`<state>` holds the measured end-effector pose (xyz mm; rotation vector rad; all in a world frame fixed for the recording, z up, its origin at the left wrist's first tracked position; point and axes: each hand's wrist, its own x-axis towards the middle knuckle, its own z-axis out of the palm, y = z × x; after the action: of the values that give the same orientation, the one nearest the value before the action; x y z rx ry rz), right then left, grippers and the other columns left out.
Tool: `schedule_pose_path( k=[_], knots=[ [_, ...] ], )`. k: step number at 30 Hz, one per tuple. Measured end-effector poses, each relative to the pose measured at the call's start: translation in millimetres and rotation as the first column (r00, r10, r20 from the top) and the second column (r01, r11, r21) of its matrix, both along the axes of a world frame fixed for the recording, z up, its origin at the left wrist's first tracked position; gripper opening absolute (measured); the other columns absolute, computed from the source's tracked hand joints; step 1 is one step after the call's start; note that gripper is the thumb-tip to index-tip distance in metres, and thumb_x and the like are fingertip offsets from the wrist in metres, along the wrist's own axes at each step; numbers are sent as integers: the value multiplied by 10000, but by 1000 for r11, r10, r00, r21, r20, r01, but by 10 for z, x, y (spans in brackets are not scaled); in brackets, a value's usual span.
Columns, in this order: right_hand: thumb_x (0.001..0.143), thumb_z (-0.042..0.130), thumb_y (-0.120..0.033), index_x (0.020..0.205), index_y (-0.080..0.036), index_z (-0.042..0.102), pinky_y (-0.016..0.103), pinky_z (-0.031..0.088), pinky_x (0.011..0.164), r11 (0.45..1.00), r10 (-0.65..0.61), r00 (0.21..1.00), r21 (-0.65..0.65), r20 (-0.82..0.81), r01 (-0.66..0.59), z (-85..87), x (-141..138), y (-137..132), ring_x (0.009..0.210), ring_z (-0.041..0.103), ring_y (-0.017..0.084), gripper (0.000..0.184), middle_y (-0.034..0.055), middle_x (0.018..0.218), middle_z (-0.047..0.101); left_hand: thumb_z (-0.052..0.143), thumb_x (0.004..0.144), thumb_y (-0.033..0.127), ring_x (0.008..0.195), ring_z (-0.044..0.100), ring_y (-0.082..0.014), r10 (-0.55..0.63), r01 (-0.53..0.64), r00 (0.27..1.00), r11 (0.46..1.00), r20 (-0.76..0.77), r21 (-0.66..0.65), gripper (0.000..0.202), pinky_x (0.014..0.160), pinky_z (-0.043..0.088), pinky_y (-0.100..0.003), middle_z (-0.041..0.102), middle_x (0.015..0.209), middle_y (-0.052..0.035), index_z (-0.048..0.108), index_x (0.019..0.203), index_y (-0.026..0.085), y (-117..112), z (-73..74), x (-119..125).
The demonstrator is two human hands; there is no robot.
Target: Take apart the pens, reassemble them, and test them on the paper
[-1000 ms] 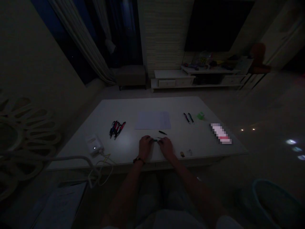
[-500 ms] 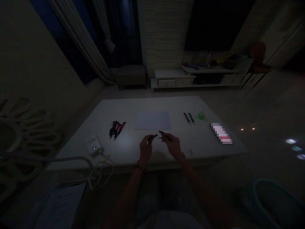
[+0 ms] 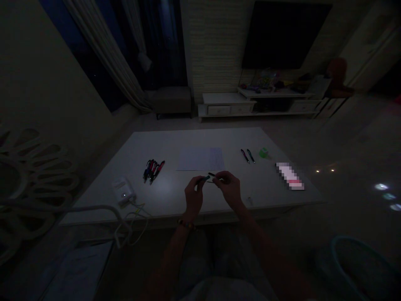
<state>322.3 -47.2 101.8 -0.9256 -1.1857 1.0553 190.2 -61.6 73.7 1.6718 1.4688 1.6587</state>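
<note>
The room is very dark. Both hands are raised just above the near middle of a white table (image 3: pixel 175 140). My left hand (image 3: pixel 193 196) is closed on a dark pen part with a teal tip (image 3: pixel 204 179). My right hand (image 3: pixel 230 188) is pinched on a thin dark pen piece (image 3: pixel 216 179) that points toward the left hand's part; the two tips nearly meet. A sheet of paper (image 3: pixel 201 159) lies flat just beyond the hands.
A bunch of red and dark pens (image 3: pixel 153 169) lies at the left, two pens (image 3: pixel 247 155) and a small green object (image 3: pixel 263 152) at the right. A white device with a cable (image 3: pixel 124 190) sits at the near left corner. A low cabinet (image 3: pixel 260 102) stands beyond.
Both hands rose from the tabletop, each taking a pen piece. They parted, then came together again with the tips nearly touching.
</note>
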Motion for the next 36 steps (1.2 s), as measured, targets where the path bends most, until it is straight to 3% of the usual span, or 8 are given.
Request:
schedule_pose_path(
  k=[10,18,22,25,29,32,36],
  knots=[
    [649,702,-376,689,-176,629,224,454,562,1000,12,986,15,164,-15,-65,20,59,657,583,130,216,4,693,620,502,861,269,823,599,-138,1,6,996,997,-89,71,139,754,478,-268,641,869,-31,604,926,200,-16,-25,-26],
    [679,680,-383,737,-193,673,228,447,550,995,-14,957,98,288,-15,-58,21,46,657,598,137,199,19,719,650,510,852,280,814,604,-143,0,1,998,1000,-57,16,139,746,475,-270,648,869,-33,609,917,207,-22,-141,-42],
    [702,660,-374,787,-198,675,236,448,566,992,-78,926,117,369,36,-254,202,114,695,604,146,197,26,774,655,506,846,295,835,606,-153,22,-21,1000,998,12,-59,150,763,468,-284,654,883,-37,600,921,205,-12,-271,-32],
    [725,632,-348,802,-189,674,260,453,600,987,-153,855,125,496,105,-580,435,185,684,588,148,181,35,791,643,486,852,304,868,604,-158,51,-38,993,992,105,-121,159,797,458,-302,659,891,-44,571,929,195,29,-423,-64],
    [764,601,-293,826,-188,684,315,455,732,987,-160,694,110,702,115,-986,562,273,748,567,168,148,53,829,613,434,870,286,825,595,-138,23,2,989,986,147,-164,214,782,452,-292,649,853,-39,516,1043,189,124,-670,-160],
    [767,624,-271,874,-198,696,330,422,814,988,-155,548,145,822,61,-1081,439,387,902,535,202,147,77,910,597,403,877,266,831,577,-138,41,-35,998,987,38,-155,212,787,438,-294,621,875,-52,529,1025,179,185,-822,-214],
    [763,653,-281,893,-210,698,329,384,829,994,-94,358,108,929,-20,-1045,191,592,945,499,213,155,83,945,585,378,881,246,840,565,-143,86,-92,995,986,-51,-138,192,775,438,-293,594,894,-50,527,984,182,216,-909,-213]
  ],
)
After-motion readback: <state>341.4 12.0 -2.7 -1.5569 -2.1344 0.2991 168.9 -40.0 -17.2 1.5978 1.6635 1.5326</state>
